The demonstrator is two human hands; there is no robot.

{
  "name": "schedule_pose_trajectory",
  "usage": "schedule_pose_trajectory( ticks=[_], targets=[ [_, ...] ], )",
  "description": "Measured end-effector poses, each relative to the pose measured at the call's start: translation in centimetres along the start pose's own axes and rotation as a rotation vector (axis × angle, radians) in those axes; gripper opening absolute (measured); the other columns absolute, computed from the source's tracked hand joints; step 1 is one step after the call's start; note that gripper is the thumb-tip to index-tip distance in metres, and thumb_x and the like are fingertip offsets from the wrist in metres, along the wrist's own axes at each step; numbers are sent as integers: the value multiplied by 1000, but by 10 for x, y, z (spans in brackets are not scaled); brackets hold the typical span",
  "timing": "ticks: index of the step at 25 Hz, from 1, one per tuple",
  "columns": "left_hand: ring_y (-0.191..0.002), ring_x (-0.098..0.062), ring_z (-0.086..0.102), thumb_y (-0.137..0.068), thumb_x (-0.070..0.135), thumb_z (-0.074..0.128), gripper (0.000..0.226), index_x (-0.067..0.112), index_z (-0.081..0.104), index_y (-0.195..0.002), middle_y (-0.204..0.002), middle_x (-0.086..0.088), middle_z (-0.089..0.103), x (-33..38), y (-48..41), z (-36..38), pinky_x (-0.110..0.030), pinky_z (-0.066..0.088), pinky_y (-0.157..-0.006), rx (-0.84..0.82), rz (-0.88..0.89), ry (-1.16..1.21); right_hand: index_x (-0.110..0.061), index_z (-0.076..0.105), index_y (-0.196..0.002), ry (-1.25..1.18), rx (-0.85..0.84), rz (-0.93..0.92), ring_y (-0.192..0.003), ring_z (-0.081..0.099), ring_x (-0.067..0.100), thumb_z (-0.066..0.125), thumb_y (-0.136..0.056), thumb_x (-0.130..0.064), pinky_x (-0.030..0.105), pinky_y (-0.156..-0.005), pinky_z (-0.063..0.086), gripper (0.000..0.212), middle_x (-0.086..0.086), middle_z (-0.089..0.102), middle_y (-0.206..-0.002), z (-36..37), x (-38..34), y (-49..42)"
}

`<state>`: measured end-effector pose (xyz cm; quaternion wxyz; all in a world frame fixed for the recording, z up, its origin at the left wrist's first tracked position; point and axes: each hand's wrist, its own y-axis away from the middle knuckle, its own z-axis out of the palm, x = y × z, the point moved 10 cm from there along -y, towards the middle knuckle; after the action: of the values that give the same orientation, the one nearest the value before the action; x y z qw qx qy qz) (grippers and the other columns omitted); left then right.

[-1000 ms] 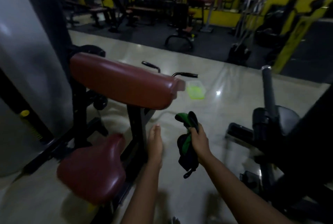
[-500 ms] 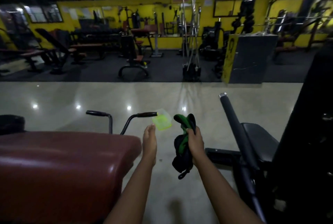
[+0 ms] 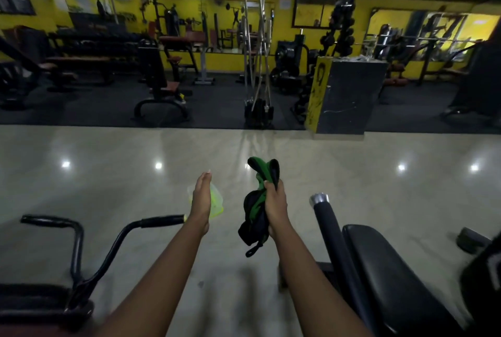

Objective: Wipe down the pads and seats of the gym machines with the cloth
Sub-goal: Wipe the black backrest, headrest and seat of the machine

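No surface touched at present. Right hand [image 3: 275, 206] at center, gripping bunched cloth [image 3: 256, 217] in the air; left hand [image 3: 202, 201] beside it, straight and empty. Black seat [image 3: 379, 269] at lower right probably next; much wiping seemingly left.

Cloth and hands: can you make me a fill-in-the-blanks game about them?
The right hand grips a green and black ____.
The left hand has its fingers ____, not curled.
The padded seat at the right is coloured ____.
Missing words: cloth; straight; black.
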<state>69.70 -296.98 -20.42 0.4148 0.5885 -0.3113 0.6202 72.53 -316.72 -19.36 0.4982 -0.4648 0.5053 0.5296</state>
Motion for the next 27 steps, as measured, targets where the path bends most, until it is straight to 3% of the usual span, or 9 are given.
schedule_pose_trajectory(
  ticks=[5, 9, 13, 19, 27],
  targets=[
    [-141, -16, 27, -99, 42, 32, 53, 19, 28, -147, -154, 2, 29, -15, -144, 74, -33, 18, -113, -127, -34, -19, -18, 44, -132, 16, 64, 4, -106, 54, 27, 40, -98, -24, 40, -94, 45, 34, 8, 56, -114, 9, 7, -142],
    [-140, -16, 28, -100, 40, 32, 51, 19, 29, -147, -153, 1, 30, -10, -251, 131, -32, 19, -112, -215, -48, -52, -17, 48, -128, 45, 144, 3, -94, 55, 21, 42, -97, -20, 28, -77, 43, 31, 5, 57, -104, 8, -5, -245],
    [-139, -15, 29, -100, 38, 34, 51, 19, 28, -147, -152, 2, 31, -3, -324, 195, -28, 21, -110, -310, -65, -45, -18, 52, -124, 81, 215, -16, -85, 55, 20, 44, -96, -18, 25, -65, 41, 30, 6, 60, -97, -10, -21, -327],
    [-140, -14, 28, -99, 40, 34, 52, 21, 25, -147, -153, 1, 29, -8, -441, 326, -25, 20, -107, -466, -84, -55, -19, 57, -117, 59, 426, 11, -82, 56, 22, 46, -95, -21, 28, -64, 40, 24, 7, 60, -92, -80, -19, -462],
    [-139, -16, 30, -100, 35, 36, 50, 20, 28, -147, -151, 0, 33, -4, -613, 553, -25, 23, -105, -660, -75, -118, -20, 59, -113, -35, 667, -28, -87, 57, 22, 47, -92, -21, 33, -75, 43, 24, 6, 63, -97, -187, -46, -687]
  ],
)
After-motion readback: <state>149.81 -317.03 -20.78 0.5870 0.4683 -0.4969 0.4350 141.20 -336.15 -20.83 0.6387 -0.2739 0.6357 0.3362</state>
